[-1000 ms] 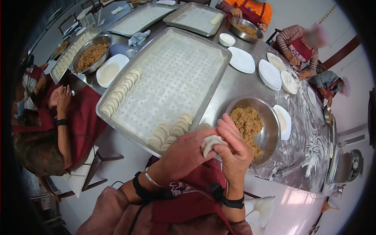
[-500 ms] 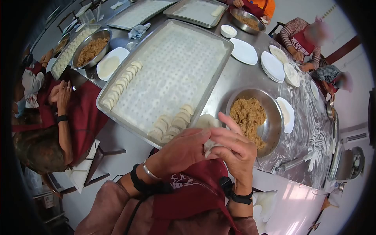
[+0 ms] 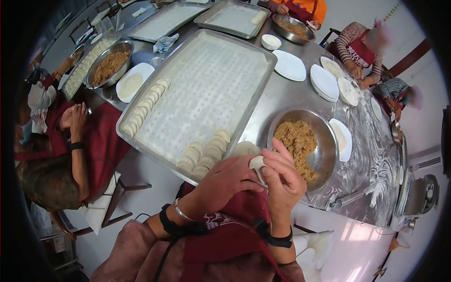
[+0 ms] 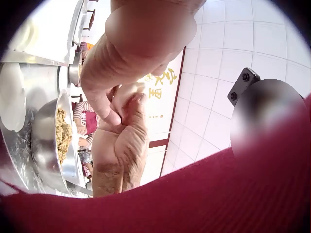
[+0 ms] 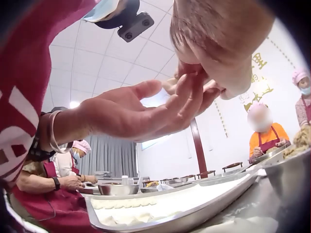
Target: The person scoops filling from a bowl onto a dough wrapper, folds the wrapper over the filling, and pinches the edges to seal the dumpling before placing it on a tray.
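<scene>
In front of the apron, both hands meet around a small white dumpling (image 3: 257, 164). My right hand (image 3: 285, 181) pinches it between thumb and fingers, its other fingers raised beside it. From the other side my left hand (image 3: 228, 184) holds the dumpling with its fingers, which partly cover it. In the left wrist view, pale dough (image 4: 127, 97) shows between the fingers of the two hands. Just beyond the hands, a round wrapper (image 3: 246, 148) lies on the steel table, next to a metal bowl (image 3: 330, 160) of brown filling (image 3: 295, 141).
A large floured tray (image 3: 206, 89) holds rows of folded dumplings (image 3: 146, 107) at its left and near edges. White plates (image 3: 324, 82) and a small white bowl (image 3: 271, 42) stand to the right. Flour covers the right tabletop (image 3: 361, 145). Several people sit around the table.
The hands have shifted and turned slightly around the dumpling, more of which shows above the right thumb than half a second ago. The dumplings on the tray have not moved.
</scene>
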Demonstrator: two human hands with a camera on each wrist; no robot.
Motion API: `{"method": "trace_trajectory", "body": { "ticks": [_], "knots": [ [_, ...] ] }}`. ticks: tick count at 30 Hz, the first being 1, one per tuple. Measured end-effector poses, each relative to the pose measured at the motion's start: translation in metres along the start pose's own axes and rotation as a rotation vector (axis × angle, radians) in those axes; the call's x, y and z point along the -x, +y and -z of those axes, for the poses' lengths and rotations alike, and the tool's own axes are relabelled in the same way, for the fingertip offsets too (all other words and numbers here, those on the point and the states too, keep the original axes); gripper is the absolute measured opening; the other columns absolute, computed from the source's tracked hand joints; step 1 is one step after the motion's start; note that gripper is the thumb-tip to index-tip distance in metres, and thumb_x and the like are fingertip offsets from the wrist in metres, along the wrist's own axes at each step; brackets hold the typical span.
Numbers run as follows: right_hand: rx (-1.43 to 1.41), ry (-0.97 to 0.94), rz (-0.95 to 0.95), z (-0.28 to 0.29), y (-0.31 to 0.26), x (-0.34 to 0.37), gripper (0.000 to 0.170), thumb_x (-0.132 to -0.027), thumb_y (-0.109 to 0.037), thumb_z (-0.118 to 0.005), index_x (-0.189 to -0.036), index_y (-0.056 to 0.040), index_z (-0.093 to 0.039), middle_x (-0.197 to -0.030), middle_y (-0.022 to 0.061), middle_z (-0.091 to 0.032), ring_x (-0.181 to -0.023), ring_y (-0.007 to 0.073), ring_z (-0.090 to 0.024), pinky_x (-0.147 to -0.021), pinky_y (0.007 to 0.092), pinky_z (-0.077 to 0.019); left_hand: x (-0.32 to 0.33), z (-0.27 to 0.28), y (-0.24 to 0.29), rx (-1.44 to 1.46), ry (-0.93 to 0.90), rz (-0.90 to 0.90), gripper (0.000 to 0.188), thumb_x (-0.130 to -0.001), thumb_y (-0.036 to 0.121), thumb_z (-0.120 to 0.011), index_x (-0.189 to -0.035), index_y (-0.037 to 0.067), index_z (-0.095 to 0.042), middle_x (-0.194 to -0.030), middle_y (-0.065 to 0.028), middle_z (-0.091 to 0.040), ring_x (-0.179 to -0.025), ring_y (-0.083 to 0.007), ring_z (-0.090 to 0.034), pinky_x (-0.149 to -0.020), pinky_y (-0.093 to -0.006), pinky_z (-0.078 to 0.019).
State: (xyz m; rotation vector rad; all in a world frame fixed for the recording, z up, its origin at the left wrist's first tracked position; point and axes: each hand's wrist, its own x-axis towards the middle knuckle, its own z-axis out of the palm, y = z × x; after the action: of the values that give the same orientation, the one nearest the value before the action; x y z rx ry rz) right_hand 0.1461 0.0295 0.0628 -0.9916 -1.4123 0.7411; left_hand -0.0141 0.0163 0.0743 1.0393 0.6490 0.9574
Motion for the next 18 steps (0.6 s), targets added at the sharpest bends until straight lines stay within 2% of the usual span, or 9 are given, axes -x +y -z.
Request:
{"method": "trace_trajectory", "body": {
  "ticks": [2, 4, 6, 8, 10, 12, 16, 18],
  "knots": [
    [0.007, 0.023, -0.009, -0.006, 0.0, 0.001, 0.011, -0.079, -0.001, -0.073, -0.09, -0.0002, -0.072, -0.101, 0.0144, -0.073, -0.118, 0.0357, -0.061, -0.107, 0.0515, -0.0391, 0.001, -0.002, -0.002, 0.0, 0.021, 0.0, 0.046, -0.106, 0.032, -0.04, -0.136, -0.001, -0.047, -0.118, -0.0093, -0.06, -0.102, -0.0166, -0.061, -0.092, -0.0316, -0.0499],
    [0.015, 0.043, -0.021, -0.005, 0.002, 0.0, 0.012, -0.079, -0.001, -0.073, -0.091, -0.0006, -0.072, -0.101, 0.014, -0.073, -0.117, 0.0352, -0.061, -0.107, 0.0513, -0.0395, -0.001, -0.001, -0.01, 0.284, 0.058, 0.081, 0.053, -0.106, 0.035, -0.038, -0.143, -0.003, -0.038, -0.123, -0.0107, -0.057, -0.11, -0.0174, -0.059, -0.095, -0.0331, -0.0494],
    [0.085, -0.029, 0.065, 0.001, 0.007, 0.0, 0.013, -0.08, 0.0, -0.072, -0.093, -0.0003, -0.072, -0.103, 0.0144, -0.073, -0.118, 0.035, -0.061, -0.106, 0.0498, -0.0407, -0.001, -0.005, -0.009, 0.304, 0.051, 0.07, 0.055, -0.107, 0.035, -0.037, -0.146, -0.003, -0.035, -0.124, -0.0109, -0.056, -0.112, -0.0172, -0.058, -0.095, -0.0333, -0.0492],
    [0.096, -0.045, 0.07, 0.003, 0.008, 0.0, 0.013, -0.08, 0.0, -0.072, -0.093, -0.0001, -0.072, -0.103, 0.0144, -0.073, -0.118, 0.0346, -0.061, -0.106, 0.0493, -0.0408, -0.001, -0.005, -0.009, 0.324, 0.049, 0.057, 0.056, -0.107, 0.036, -0.036, -0.148, -0.003, -0.032, -0.126, -0.0111, -0.055, -0.113, -0.017, -0.057, -0.096, -0.0335, -0.049],
    [0.105, -0.063, 0.076, 0.001, 0.005, 0.0, 0.014, -0.08, 0.001, -0.072, -0.094, 0.0001, -0.072, -0.103, 0.0144, -0.073, -0.117, 0.0342, -0.061, -0.106, 0.0489, -0.0408, -0.001, -0.004, -0.009, 0.337, 0.055, 0.069, 0.056, -0.107, 0.035, -0.037, -0.147, -0.003, -0.033, -0.127, -0.0116, -0.055, -0.114, -0.0169, -0.056, -0.097, -0.034, -0.0486],
    [0.064, -0.022, -0.047, -0.002, -0.001, -0.001, 0.011, -0.08, 0.0, -0.072, -0.091, 0.0007, -0.072, -0.101, 0.0138, -0.073, -0.115, 0.0334, -0.063, -0.106, 0.0496, -0.0415, -0.002, -0.004, -0.01, 0.348, 0.064, 0.067, 0.054, -0.107, 0.035, -0.037, -0.145, -0.003, -0.036, -0.126, -0.011, -0.055, -0.113, -0.0163, -0.056, -0.096, -0.0339, -0.0491],
    [0.047, -0.047, -0.033, -0.001, -0.002, -0.002, 0.012, -0.08, 0.0, -0.071, -0.092, 0.0008, -0.072, -0.1, 0.0132, -0.073, -0.115, 0.0333, -0.063, -0.106, 0.0504, -0.0421, -0.002, -0.003, -0.012, 0.302, 0.061, 0.09, 0.048, -0.107, 0.034, -0.037, -0.135, -0.003, -0.047, -0.12, -0.0085, -0.056, -0.106, -0.0144, -0.058, -0.091, -0.0329, -0.0514],
    [0.07, -0.117, 0.042, 0.001, 0.005, -0.002, 0.014, -0.08, 0.0, -0.071, -0.094, 0.001, -0.072, -0.102, 0.0134, -0.073, -0.115, 0.0339, -0.063, -0.106, 0.0499, -0.0427, -0.001, -0.001, -0.013, 0.259, 0.061, 0.113, 0.047, -0.106, 0.035, -0.037, -0.132, -0.003, -0.05, -0.117, -0.0076, -0.057, -0.102, -0.0138, -0.059, -0.089, -0.032, -0.052]
  ]
}}
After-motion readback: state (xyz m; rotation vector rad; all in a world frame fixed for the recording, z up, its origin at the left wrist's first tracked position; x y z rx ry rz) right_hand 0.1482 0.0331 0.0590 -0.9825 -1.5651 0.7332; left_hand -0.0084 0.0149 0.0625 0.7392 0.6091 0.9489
